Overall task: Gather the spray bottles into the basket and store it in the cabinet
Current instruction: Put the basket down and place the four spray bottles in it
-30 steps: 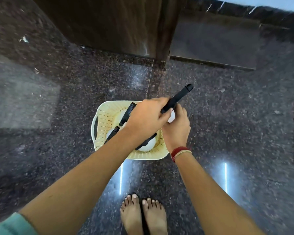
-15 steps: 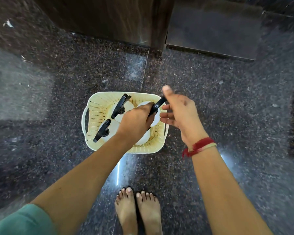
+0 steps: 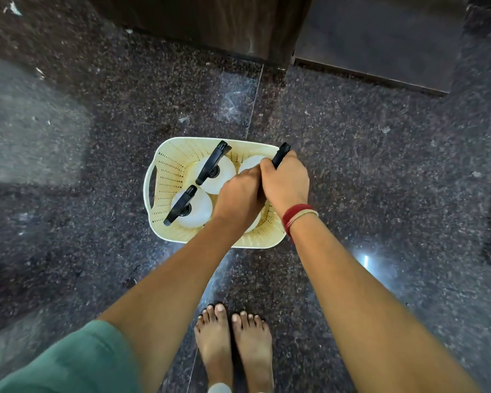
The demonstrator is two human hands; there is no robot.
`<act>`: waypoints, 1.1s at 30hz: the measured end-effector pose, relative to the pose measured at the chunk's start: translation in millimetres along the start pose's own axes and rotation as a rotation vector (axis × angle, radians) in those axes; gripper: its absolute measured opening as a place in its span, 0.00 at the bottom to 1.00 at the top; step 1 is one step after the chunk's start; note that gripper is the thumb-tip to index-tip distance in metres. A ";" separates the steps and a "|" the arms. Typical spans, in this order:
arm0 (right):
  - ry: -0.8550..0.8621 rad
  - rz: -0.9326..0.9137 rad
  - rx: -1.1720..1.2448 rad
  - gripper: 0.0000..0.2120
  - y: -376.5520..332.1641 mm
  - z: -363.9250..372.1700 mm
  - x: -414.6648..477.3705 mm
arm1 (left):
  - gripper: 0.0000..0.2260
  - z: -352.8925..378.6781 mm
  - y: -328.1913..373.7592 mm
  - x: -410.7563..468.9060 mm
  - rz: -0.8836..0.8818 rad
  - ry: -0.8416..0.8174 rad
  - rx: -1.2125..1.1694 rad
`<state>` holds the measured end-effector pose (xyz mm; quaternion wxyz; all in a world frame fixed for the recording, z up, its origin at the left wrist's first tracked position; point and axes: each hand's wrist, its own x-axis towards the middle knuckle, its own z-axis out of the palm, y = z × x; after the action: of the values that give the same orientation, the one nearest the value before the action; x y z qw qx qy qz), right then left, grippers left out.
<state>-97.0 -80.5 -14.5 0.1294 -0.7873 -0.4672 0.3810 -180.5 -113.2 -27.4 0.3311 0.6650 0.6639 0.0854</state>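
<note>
A cream perforated basket (image 3: 165, 168) stands on the dark granite floor. Inside it stand white spray bottles with black trigger heads: one at the back (image 3: 214, 165), one at the front left (image 3: 192, 207), one at the back right (image 3: 253, 163). My right hand (image 3: 285, 184) is closed around the black head of the back-right bottle, whose nozzle sticks out past my fingers. My left hand (image 3: 238, 195) is pressed against my right hand over the basket's right half; its grip is hidden. Another bottle shows only as a white sliver under my left wrist.
A dark wooden cabinet (image 3: 210, 21) rises at the far side, with a darker panel (image 3: 380, 38) to its right. My bare feet (image 3: 233, 344) stand just behind the basket. Speckled floor (image 3: 68, 137) surrounds the basket on all sides.
The bottle has come down from above the basket's right rim into the basket. My right hand, open half a second ago, has closed on its black head.
</note>
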 end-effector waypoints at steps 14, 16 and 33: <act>-0.098 0.039 0.069 0.10 5.4 8.7 12.3 | 0.13 19.4 -23.8 -47.3 -0.289 -0.108 0.250; -0.109 0.036 0.080 0.10 2.5 11.3 13.7 | 0.13 16.4 -29.1 -46.4 -0.291 -0.112 0.203; -0.150 -0.057 -0.017 0.07 12.1 19.4 9.1 | 0.14 0.6 -33.1 -44.1 -0.250 -0.213 0.194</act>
<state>-100.8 -82.3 -38.7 0.0981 -0.7440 -0.5009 0.4312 -212.1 -158.2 -31.8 0.3418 0.6115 0.7077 -0.0916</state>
